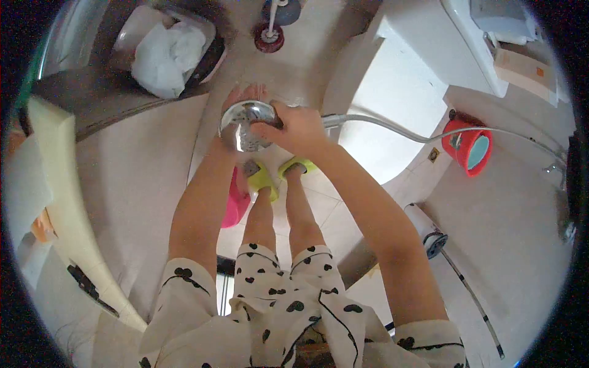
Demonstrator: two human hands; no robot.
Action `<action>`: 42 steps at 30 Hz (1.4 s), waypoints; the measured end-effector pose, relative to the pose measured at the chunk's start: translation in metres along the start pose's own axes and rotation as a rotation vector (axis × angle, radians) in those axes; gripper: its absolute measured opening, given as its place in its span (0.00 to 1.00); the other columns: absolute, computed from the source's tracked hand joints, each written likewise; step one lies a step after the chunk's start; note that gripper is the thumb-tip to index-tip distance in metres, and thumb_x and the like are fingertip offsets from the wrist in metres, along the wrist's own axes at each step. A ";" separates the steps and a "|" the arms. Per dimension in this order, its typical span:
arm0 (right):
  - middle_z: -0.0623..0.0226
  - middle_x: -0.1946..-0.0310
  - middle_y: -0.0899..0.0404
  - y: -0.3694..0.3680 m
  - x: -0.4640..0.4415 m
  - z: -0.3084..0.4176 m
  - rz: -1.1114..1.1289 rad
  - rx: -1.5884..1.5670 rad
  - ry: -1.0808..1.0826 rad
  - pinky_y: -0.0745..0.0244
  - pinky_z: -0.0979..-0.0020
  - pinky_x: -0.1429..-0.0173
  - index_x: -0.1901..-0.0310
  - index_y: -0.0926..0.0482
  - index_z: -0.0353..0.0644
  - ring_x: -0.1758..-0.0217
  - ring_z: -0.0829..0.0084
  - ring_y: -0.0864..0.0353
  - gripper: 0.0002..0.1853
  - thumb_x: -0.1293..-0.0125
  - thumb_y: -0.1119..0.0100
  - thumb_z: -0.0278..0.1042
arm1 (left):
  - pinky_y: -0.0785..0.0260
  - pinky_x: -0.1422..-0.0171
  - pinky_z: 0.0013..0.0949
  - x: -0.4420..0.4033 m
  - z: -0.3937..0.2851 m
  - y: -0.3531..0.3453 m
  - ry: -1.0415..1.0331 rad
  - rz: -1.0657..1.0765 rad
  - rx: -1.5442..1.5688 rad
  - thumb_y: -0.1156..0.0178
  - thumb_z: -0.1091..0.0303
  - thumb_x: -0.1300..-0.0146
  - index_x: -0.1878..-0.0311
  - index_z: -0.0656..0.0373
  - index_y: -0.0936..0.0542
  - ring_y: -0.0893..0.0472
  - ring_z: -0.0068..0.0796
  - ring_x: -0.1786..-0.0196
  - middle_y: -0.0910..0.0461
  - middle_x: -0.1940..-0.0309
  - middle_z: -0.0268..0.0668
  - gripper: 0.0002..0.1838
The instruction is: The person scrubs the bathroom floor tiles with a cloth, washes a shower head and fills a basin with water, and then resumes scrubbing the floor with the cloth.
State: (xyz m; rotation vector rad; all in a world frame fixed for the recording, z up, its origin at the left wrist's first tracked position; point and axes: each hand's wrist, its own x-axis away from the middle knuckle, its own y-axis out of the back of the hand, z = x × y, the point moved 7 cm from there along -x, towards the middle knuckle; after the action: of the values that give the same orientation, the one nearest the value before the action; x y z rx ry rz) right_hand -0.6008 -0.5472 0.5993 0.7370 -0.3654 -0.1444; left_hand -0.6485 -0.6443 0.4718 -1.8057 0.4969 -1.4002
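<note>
A silver shower head is held in my right hand, with the thumb over its face and the fingers wrapped round its neck. From its handle a grey metal hose runs off to the right. My left hand is behind the shower head; its fingertips show above the rim, while the palm is hidden. Below both hands are my feet in yellow-green slippers. A pink basin lies beside the left slipper, partly behind my left forearm.
A white bathtub or basin fills the right side. Beyond it are a red bucket and a pole. A bin with a white bag is at the upper left, a plunger-like tool at the top, and a cream door at the left.
</note>
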 end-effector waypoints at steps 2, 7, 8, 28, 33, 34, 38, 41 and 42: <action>0.57 0.81 0.24 -0.015 -0.007 0.009 -0.028 -0.005 0.019 0.28 0.62 0.69 0.70 0.24 0.40 0.75 0.56 0.22 0.27 0.48 0.43 0.62 | 0.34 0.45 0.37 0.007 -0.016 0.013 0.007 -0.059 0.003 0.51 0.48 0.37 0.50 0.57 0.27 0.26 0.32 0.53 0.25 0.56 0.36 0.23; 0.58 0.82 0.24 -0.044 -0.012 0.016 0.001 0.037 -0.032 0.29 0.63 0.70 0.69 0.23 0.41 0.76 0.57 0.22 0.26 0.46 0.45 0.62 | 0.33 0.47 0.39 0.013 -0.029 0.046 0.175 0.006 0.399 0.54 0.46 0.38 0.47 0.56 0.30 0.25 0.34 0.54 0.25 0.55 0.37 0.25; 0.58 0.82 0.24 -0.048 -0.010 0.017 -0.005 0.033 -0.042 0.29 0.63 0.69 0.68 0.22 0.42 0.76 0.57 0.22 0.26 0.46 0.45 0.62 | 0.34 0.45 0.40 0.013 -0.026 0.061 0.343 -0.015 0.776 0.55 0.45 0.37 0.45 0.56 0.32 0.25 0.35 0.53 0.26 0.53 0.38 0.27; 0.59 0.84 0.25 -0.094 0.029 0.051 0.057 0.030 -0.070 0.30 0.61 0.71 0.69 0.23 0.42 0.78 0.56 0.23 0.25 0.44 0.47 0.61 | 0.37 0.40 0.41 0.045 -0.043 0.102 0.040 -0.111 -0.056 0.54 0.47 0.36 0.43 0.62 0.35 0.29 0.38 0.46 0.29 0.47 0.44 0.29; 0.58 0.83 0.25 -0.112 0.046 0.055 0.150 0.007 -0.114 0.30 0.59 0.69 0.67 0.23 0.42 0.76 0.55 0.23 0.25 0.44 0.49 0.61 | 0.37 0.40 0.39 0.062 -0.033 0.146 0.069 -0.202 0.040 0.53 0.47 0.36 0.43 0.62 0.35 0.28 0.36 0.47 0.28 0.48 0.42 0.28; 0.58 0.83 0.24 -0.116 0.047 0.052 0.168 0.007 -0.107 0.30 0.59 0.69 0.67 0.23 0.42 0.76 0.55 0.23 0.25 0.44 0.49 0.61 | 0.37 0.40 0.39 0.067 -0.030 0.146 0.075 -0.216 0.040 0.54 0.48 0.36 0.43 0.61 0.35 0.28 0.36 0.46 0.28 0.48 0.42 0.28; 0.58 0.83 0.24 -0.121 0.058 0.046 0.138 0.026 -0.152 0.30 0.60 0.68 0.67 0.23 0.42 0.76 0.56 0.23 0.25 0.44 0.49 0.61 | 0.39 0.38 0.39 0.088 -0.019 0.163 0.126 -0.172 0.176 0.54 0.49 0.35 0.44 0.60 0.34 0.28 0.36 0.46 0.28 0.49 0.41 0.26; 0.58 0.82 0.24 -0.109 0.069 0.033 0.089 0.119 -0.239 0.30 0.60 0.68 0.68 0.24 0.41 0.76 0.56 0.23 0.26 0.44 0.48 0.62 | 0.38 0.39 0.40 0.105 -0.015 0.123 0.054 -0.156 -0.066 0.54 0.50 0.35 0.46 0.60 0.32 0.28 0.36 0.47 0.27 0.50 0.39 0.24; 0.58 0.82 0.24 -0.100 0.073 0.027 0.029 0.153 -0.297 0.30 0.60 0.68 0.68 0.24 0.41 0.76 0.56 0.23 0.27 0.44 0.48 0.62 | 0.38 0.40 0.39 0.108 -0.015 0.103 0.004 -0.162 -0.220 0.54 0.50 0.35 0.46 0.59 0.31 0.28 0.36 0.47 0.27 0.51 0.39 0.23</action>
State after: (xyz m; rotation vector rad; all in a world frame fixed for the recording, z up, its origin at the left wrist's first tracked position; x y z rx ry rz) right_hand -0.5434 -0.6566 0.5697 0.8635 -0.6753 -0.2004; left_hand -0.6127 -0.7899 0.4617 -2.0583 0.5342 -1.5073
